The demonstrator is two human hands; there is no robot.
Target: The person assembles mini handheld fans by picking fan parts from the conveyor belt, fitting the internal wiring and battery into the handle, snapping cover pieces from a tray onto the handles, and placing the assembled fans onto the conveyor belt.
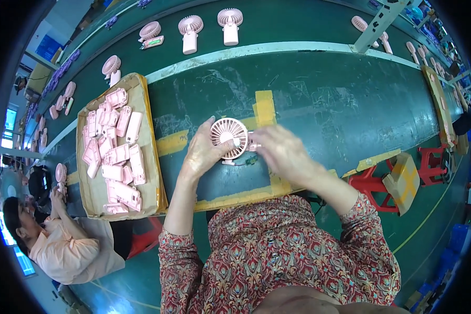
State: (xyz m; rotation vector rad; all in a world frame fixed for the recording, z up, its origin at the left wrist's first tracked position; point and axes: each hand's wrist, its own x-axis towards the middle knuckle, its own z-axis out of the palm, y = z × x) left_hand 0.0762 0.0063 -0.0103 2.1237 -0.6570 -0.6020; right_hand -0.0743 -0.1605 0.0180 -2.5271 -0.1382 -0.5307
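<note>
A pink handheld mini fan (228,137) lies face up over the work table in front of me. My left hand (201,149) is closed round the left side of its round head, thumb across the front grille. At the fan's right side, my right hand (285,152) has its fingers bent in against a small pink part (254,142) at the fan's neck; motion blurs these fingertips and hides part of what they pinch. A small green circuit board (251,160) with wires shows just below the fan.
A cardboard tray (159,178) of pink handle shells (118,152) stands left. Beyond a pale rail, several pink fans (190,31) lie on a green belt (277,26). A co-worker (63,240) sits at left. Red stools (374,186) and a taped carton (402,183) are at right.
</note>
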